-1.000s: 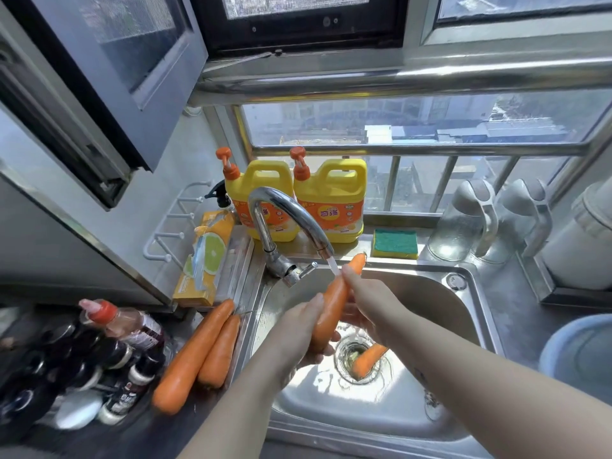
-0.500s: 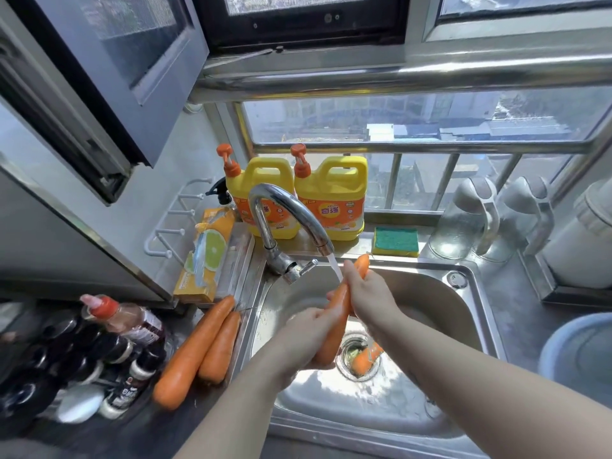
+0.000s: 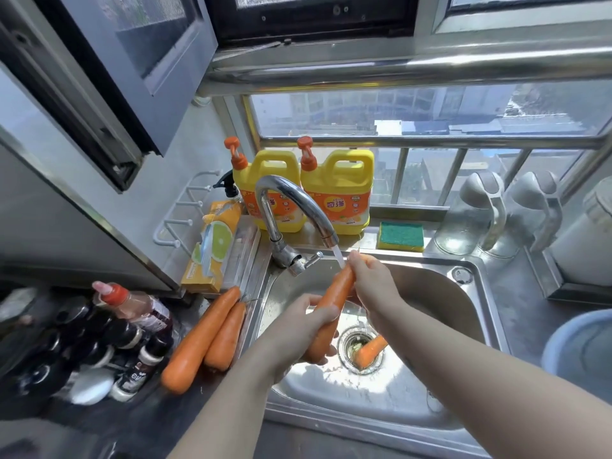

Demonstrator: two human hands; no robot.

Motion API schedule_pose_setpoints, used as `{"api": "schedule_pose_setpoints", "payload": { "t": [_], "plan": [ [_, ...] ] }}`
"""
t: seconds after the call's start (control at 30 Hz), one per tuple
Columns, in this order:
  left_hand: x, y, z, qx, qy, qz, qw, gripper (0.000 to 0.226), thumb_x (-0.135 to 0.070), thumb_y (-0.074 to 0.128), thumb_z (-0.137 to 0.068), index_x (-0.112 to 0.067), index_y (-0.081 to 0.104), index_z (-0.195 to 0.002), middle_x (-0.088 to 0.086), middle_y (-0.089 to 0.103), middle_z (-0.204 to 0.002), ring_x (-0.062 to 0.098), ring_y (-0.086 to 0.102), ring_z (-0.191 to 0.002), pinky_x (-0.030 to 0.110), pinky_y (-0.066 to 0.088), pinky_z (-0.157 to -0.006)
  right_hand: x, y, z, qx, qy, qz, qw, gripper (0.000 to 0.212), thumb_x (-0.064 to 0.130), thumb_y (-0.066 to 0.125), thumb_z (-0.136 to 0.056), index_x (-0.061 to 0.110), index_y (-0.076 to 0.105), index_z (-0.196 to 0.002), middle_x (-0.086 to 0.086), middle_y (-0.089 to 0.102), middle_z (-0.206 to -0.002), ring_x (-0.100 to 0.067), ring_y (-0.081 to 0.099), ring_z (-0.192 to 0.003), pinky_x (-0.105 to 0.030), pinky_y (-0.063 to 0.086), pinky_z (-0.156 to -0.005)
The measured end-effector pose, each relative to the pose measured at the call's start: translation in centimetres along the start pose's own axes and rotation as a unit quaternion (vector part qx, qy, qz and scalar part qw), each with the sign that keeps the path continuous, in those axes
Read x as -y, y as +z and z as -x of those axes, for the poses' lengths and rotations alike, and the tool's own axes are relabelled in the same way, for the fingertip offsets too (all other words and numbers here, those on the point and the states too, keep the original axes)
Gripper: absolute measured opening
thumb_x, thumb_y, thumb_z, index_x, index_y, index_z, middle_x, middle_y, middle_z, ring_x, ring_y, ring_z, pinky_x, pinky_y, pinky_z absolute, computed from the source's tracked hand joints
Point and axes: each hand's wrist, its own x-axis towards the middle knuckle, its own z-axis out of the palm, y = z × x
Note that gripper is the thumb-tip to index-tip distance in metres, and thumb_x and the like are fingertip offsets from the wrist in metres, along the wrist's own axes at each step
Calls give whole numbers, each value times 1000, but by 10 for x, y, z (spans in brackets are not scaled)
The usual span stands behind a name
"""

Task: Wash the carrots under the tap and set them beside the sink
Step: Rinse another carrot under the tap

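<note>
Left hand (image 3: 299, 329) is curled round the thick lower end of the carrot (image 3: 334, 296), right hand (image 3: 374, 283) grips its upper end, which sits right in the water stream (image 3: 338, 256) from the tap (image 3: 291, 207); the carrot is slanted over the sink (image 3: 430, 293) basin, above the drain (image 3: 349, 342). Main risk: wet skin and rubbing, a twist could let it slip and drop into the basin, likely onto the second carrot (image 3: 371, 351) lying partly over the drain; that one could wedge in the opening or block run-off. Stream lands by the right fingers, so splash toward the sponge (image 3: 400, 236) and detergent jugs (image 3: 341, 180) is likely. The counter carrots (image 3: 202, 336) lie side by side just left of the sink rim, touching each other, the shorter one nearest the edge; a nudge when setting the next one down could roll it back in. Room: the strip left of the sink is narrow, hemmed by dark bottles (image 3: 132, 359) on its outer side and a yellow packet (image 3: 215, 240) behind, so a left forearm swing may clip the bottles. Tap lever (image 3: 313, 258) sticks out just beside the carrot's upper part. Right side holds glass pitchers (image 3: 463, 226) and a blue basin (image 3: 583, 346), little free counter; the open space is over the sink itself
</note>
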Motion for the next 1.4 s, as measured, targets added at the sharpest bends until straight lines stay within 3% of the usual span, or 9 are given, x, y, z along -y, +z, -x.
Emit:
{"api": "schedule_pose_setpoints", "payload": {
  "t": [0.17, 0.37, 0.47, 0.63, 0.8, 0.93, 1.03, 1.13, 1.4],
  "plan": [
    [-1, -8, 6, -25, 28, -49, 998, 25, -31, 59, -99, -29, 50, -122, 9, 70, -101, 16, 69, -68, 29, 53, -60, 5, 0, 13, 113, 26, -58, 992, 12, 17, 60, -100, 8, 58, -108, -18, 68, -110, -29, 69, -92, -40, 62, -78],
    [4, -2, 10, -17, 50, -105, 993, 34, -36, 63, -96, -33, 47, -126, 8, 70, -102, 19, 69, -74, 31, 53, -65, 8, 3, 9, 13, 55, -58, 997, 37, 37, 43, -107, 3, 55, -111, -14, 67, -79, -34, 72, -66, -44, 61, -67],
    [2, -4, 11, -14, 10, -38, 999, 28, -32, 60, -98, -27, 51, -124, 8, 70, -99, 18, 68, -71, 29, 52, -61, 10, 1, 11, 53, 103, -129, 985, 46, 41, 38, -108, -1, 56, -114, -15, 68, -82, -32, 71, -69, -42, 60, -67],
    [7, -6, 9, 10, -40, 113, 993, 29, -29, 58, -99, -16, 55, -125, 10, 68, -89, 22, 64, -66, 29, 48, -56, 6, 10, 19, 124, 90, -185, 971, 10, 3, 53, -101, 1, 51, -111, -15, 57, -92, -26, 64, -78, -45, 59, -76],
    [13, 7, 7, -16, 14, -55, 998, 40, -28, 73, -89, -30, 50, -122, 7, 70, -107, 30, 74, -89, 42, 59, -77, 7, 18, 15, -1, 95, -147, 985, 30, 31, 48, -105, 2, 53, -100, -10, 50, -73, -21, 54, -55, -36, 57, -58],
    [14, 6, 9, -47, 66, -182, 980, 29, -34, 68, -90, -32, 57, -117, -2, 66, -111, 15, 69, -93, 35, 57, -81, 7, 15, 14, -11, 141, -199, 970, 47, 46, 39, -107, 2, 55, -99, -11, 53, -70, -25, 55, -56, -40, 56, -62],
    [19, -1, 7, -54, 49, -41, 996, 19, -31, 58, -94, -27, 65, -111, 9, 69, -99, 21, 69, -84, 49, 57, -83, 5, 13, 15, 91, 107, -165, 976, 30, 30, 44, -108, 2, 54, -108, -14, 59, -87, -26, 64, -70, -46, 57, -78],
    [20, -7, 6, -34, 6, 126, 991, 24, -23, 51, -104, -21, 60, -126, 14, 70, -104, 25, 71, -81, 40, 56, -68, 2, 13, 17, 160, 52, -133, 977, 9, 7, 51, -103, 5, 50, -112, -15, 56, -95, -22, 65, -74, -42, 56, -79],
    [9, 11, 6, 24, 6, 116, 993, 20, -20, 52, -104, -15, 68, -114, 5, 70, -90, 28, 64, -87, 33, 50, -76, -4, 19, 0, -10, 94, -171, 981, 41, 38, 37, -108, 5, 54, -92, -8, 49, -61, -18, 50, -42, -47, 60, -80]
  ]
}}
